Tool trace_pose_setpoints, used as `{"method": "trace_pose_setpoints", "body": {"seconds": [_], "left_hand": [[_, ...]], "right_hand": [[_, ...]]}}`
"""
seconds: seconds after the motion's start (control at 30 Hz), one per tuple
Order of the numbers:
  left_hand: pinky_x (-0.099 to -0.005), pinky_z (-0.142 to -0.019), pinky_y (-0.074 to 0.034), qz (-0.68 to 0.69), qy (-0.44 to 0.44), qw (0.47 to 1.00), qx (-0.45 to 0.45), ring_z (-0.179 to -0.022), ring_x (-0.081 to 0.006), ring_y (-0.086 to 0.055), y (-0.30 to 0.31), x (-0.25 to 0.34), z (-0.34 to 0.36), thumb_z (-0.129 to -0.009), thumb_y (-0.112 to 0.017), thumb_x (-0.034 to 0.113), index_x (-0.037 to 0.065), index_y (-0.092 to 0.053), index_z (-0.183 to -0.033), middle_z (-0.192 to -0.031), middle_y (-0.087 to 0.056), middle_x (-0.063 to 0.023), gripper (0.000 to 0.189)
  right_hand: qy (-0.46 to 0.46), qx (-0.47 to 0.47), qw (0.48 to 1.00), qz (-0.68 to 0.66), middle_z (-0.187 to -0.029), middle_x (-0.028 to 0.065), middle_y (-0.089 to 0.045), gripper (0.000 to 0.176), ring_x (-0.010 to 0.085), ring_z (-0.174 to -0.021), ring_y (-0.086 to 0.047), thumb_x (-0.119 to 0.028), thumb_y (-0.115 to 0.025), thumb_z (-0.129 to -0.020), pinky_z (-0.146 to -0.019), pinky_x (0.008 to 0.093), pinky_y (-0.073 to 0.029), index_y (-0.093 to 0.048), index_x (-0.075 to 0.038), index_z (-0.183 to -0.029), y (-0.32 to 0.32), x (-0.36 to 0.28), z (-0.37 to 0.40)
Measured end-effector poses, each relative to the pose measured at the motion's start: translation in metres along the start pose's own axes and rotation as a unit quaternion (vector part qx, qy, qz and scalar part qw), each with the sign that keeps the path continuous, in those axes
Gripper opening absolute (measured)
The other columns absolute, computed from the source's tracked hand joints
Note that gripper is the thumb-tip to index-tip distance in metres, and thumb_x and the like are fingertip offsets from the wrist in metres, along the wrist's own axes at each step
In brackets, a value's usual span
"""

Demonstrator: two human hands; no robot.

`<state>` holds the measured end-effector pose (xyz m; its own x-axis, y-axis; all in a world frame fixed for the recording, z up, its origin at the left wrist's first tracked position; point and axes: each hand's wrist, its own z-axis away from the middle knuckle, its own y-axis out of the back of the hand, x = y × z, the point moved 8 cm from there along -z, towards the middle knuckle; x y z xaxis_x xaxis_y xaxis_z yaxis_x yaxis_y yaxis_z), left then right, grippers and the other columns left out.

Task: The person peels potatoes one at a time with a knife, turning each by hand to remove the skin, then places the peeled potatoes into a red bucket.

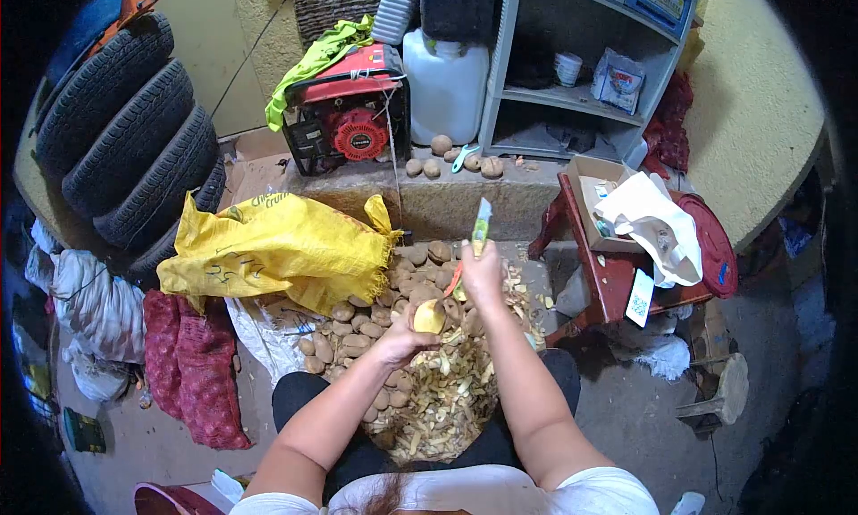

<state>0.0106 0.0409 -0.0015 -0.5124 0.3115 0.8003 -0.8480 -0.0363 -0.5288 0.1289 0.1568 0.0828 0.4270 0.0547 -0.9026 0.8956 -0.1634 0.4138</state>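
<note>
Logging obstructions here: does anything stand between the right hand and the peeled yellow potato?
Nothing visible stands between the right hand, gripping a green-handled knife, and the potato in the left hand; an orange strip shows there, seemingly lower.

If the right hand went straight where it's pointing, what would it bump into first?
Probably the stone ledge, with the knife in the right hand touching first. Height is hard to judge, though; it might pass over and reach the potatoes on top.

Head view — from above, facing forward and down.
</note>
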Motion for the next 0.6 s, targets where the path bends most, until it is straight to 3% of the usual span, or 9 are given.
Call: {"method": "trace_pose_setpoints", "body": {"seconds": [0.1,0.27,0.4,0.53,0.6], "left_hand": [[-0.027,-0.064,-0.047,-0.04,0.002,0.999,-0.028,-0.084,-0.0158,-0.052,-0.006,-0.003,-0.002,-0.055,-0.056,-0.012,0.005,-0.031,-0.117,-0.097,-0.048,-0.0058,0.068],[-0.028,-0.067,-0.048,-0.021,-0.012,0.997,-0.067,-0.087,-0.017,-0.052,-0.01,0.004,0.009,-0.055,-0.056,-0.014,0.006,-0.03,-0.119,-0.1,-0.047,-0.0067,0.072],[-0.0298,-0.073,-0.046,0.05,0.029,0.998,-0.029,-0.089,-0.0165,-0.05,-0.002,0.003,0.006,-0.055,-0.057,-0.015,0.008,-0.037,-0.113,-0.098,-0.048,-0.0031,0.066],[-0.0303,-0.067,-0.048,0.068,0.044,0.996,-0.022,-0.085,-0.0162,-0.052,-0.012,0.0,0.004,-0.056,-0.054,-0.016,0.008,-0.036,-0.114,-0.095,-0.047,-0.0044,0.065],[-0.0309,-0.066,-0.049,0.045,0.037,0.998,-0.029,-0.085,-0.0166,-0.052,-0.009,-0.003,-0.001,-0.055,-0.054,-0.017,0.008,-0.036,-0.114,-0.096,-0.047,-0.0047,0.066]], "right_hand": [[0.093,0.025,0.995,0.007,-0.069,0.0215,-0.057,0.027,0.0365,-0.067,-0.056,-0.023,-0.054,-0.077,-0.061,0.041,-0.043,-0.049,0.003,-0.079,-0.01,-0.004,0.01],[-0.034,0.076,0.996,0.03,-0.068,0.022,-0.056,0.03,0.0369,-0.067,-0.056,-0.024,-0.054,-0.077,-0.062,0.0422,-0.043,-0.05,0.005,-0.08,0.005,0.056,-0.027],[-0.006,0.053,0.998,0.013,-0.07,0.0224,-0.057,0.031,0.037,-0.067,-0.056,-0.025,-0.053,-0.078,-0.061,0.0419,-0.043,-0.05,0.005,-0.081,-0.002,0.045,-0.026],[0.067,0.042,0.997,-0.013,-0.071,0.0225,-0.057,0.03,0.0379,-0.068,-0.056,-0.026,-0.052,-0.078,-0.061,0.0415,-0.042,-0.05,0.004,-0.082,0.002,0.0,0.0],[0.056,0.013,0.998,0.01,-0.07,0.0232,-0.056,0.03,0.0387,-0.068,-0.056,-0.025,-0.053,-0.078,-0.061,0.042,-0.042,-0.049,0.004,-0.082,-0.007,0.0,0.005]]}}
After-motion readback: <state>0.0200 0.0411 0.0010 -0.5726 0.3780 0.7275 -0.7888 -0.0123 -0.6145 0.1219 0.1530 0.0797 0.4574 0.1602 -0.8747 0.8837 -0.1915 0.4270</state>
